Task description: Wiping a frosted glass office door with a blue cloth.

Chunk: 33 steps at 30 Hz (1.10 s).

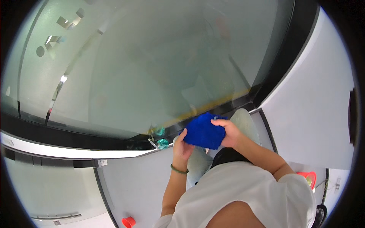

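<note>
A blue cloth, bunched into a folded pad, is held between both hands in front of my body. My left hand grips its left edge, thumb on top, and a green bangle circles that wrist. At the cloth's right edge, my right hand pinches it with the thumb over the upper corner. Just left of the cloth, a teal translucent bottle with a pale nozzle stands by the foot of a large glass panel. The bottle's reflection shows in the glass.
A black frame borders the glass along its base. White wall rises at the right. Behind me are a red basket and a red bin on the grey floor. A door with a long metal handle is at lower left.
</note>
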Tool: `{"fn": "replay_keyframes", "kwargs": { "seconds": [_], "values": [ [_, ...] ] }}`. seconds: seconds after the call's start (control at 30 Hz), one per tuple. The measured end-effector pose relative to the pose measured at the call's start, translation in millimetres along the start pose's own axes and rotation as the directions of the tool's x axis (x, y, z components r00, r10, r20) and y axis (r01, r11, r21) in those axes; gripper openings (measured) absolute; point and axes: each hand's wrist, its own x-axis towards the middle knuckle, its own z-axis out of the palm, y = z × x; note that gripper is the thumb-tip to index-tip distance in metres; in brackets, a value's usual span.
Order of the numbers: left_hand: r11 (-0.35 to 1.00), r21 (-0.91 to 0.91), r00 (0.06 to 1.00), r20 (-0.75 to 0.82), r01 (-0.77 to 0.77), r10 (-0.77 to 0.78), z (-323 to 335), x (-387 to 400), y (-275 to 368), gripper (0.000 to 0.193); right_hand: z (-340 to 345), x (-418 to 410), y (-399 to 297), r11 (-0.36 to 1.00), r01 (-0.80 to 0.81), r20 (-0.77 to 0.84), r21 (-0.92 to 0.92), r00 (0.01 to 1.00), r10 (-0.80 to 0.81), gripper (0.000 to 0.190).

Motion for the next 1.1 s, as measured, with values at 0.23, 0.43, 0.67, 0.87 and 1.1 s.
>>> {"fn": "replay_keyframes", "kwargs": {
  "seconds": [0.23,0.43,0.67,0.87,1.1],
  "values": [
    [0.960,0.165,0.935,0.240,0.227,-0.263,-30.7,-4.2,28.3,0.055,7.1,-16.4,-15.8,0.969,-0.124,0.146,-0.214,0.977,0.157,0.049],
    [0.884,0.468,0.996,0.082,0.001,-0.044,-19.3,7.2,16.6,0.044,-6.4,-4.1,-13.0,0.985,-0.165,-0.092,-0.041,0.983,0.161,0.043],
    [0.946,0.324,0.996,0.079,0.022,-0.051,-13.8,3.2,18.5,0.038,-22.0,-8.1,0.4,0.849,0.008,-0.075,-0.528,0.996,-0.056,0.065],
    [0.805,0.199,0.769,0.489,-0.559,0.413,38.9,-46.8,59.7,0.021,58.0,-56.5,-27.5,0.032,0.657,0.600,-0.753,0.706,-0.377,0.041],
    [0.741,0.179,0.704,0.514,-0.648,0.491,42.0,-34.1,69.4,0.015,54.6,-49.0,-35.2,-0.081,0.724,0.679,-0.684,0.592,-0.434,0.016]
  ]
}}
